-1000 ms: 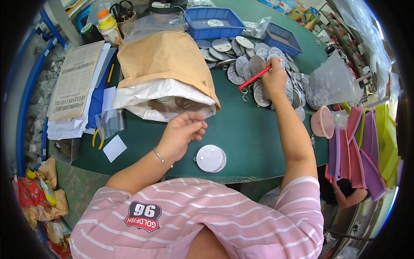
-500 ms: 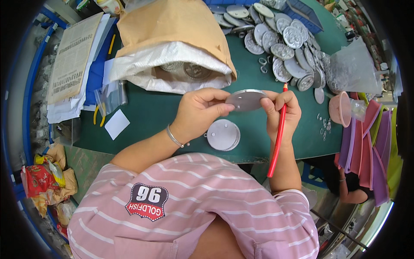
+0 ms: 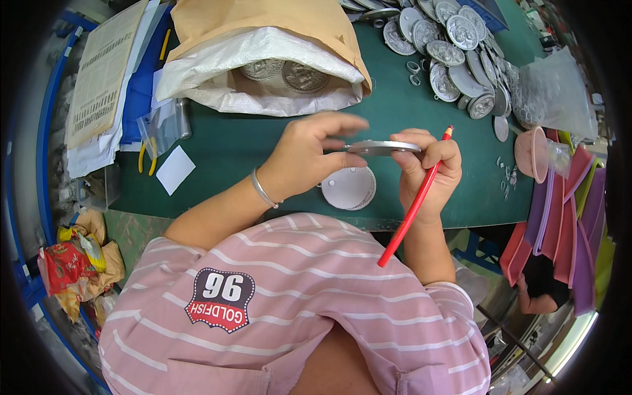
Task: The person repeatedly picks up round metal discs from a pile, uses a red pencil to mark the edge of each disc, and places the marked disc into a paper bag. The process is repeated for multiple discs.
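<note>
Above the near edge of my green table (image 3: 227, 155), my right hand (image 3: 429, 172) grips a silver disc (image 3: 384, 149) and a red pencil (image 3: 416, 201); my left hand (image 3: 304, 157), fingers parted, is at the disc's rim. A disc heap (image 3: 463, 33) lies toward the far right corner.

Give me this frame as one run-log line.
right hand: holds silver disc and red pencil | left hand: at disc's left edge, contact unclear | table: disc pile, open bag

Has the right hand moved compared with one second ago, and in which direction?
Yes: the right hand was at the pile of metal discs and is now apart from it, nearer the front edge of the green table.
</note>
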### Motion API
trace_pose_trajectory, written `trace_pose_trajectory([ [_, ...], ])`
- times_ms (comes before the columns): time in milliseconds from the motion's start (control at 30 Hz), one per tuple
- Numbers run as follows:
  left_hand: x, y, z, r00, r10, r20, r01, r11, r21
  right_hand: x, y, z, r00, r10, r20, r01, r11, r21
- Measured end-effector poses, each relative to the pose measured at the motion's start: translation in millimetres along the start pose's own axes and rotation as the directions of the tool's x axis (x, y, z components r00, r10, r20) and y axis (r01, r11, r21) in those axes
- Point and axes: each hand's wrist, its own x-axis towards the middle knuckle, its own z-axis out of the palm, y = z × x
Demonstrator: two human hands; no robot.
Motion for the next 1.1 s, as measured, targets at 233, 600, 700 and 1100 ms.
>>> trace_pose_trajectory([
  [233,-2.8,1.1,-2.2,0.902,0.405,-0.149,-0.359,0.895,0.264,-2.1,2.1,-2.7,0.994,0.097,0.046,-0.095,0.994,-0.045],
  [600,-11.3,-14.5,-0.7,0.928,0.322,-0.190,-0.328,0.945,0.000,7.0,-7.6,11.4,0.973,-0.079,0.217,0.135,0.957,-0.258],
  [700,-8.5,-9.0,-2.1,0.916,0.368,-0.157,-0.334,0.919,0.208,6.5,-1.0,12.2,0.958,-0.116,0.260,0.200,0.925,-0.323],
  [1100,-21.6,-29.6,-10.0,0.933,0.353,-0.076,-0.242,0.768,0.593,-25.0,-1.4,10.3,0.959,0.250,-0.137,-0.277,0.931,-0.238],
])
